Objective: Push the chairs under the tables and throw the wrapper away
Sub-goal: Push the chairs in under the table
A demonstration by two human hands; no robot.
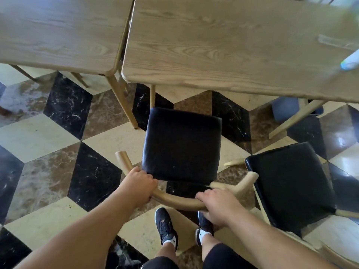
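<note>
Black padding covered the seat of the chair [181, 144] the person stood behind, and its curved wooden backrest [174, 199] lay crosswise in front of them. The left hand [138, 184] was wrapped round the left bend of that rail, fingers curled over the top; the right hand [217, 206] was closed round the right bend in the same way. Both sat about equally far from the middle, so neither arm looked nearer the work.

From the grip, the seat pointed straight ahead toward the right-hand table [233, 55], whose near edge lay just beyond the seat's front. The seat was still wholly out on the checkered floor [58, 133]. A level, forward shove looked to be what was called for, steering between the table's legs.

A second chair [289, 181] stood just to the right, also not tucked in. Something pale and blurred at the table's right edge may have been the wrapper; I could not tell.
</note>
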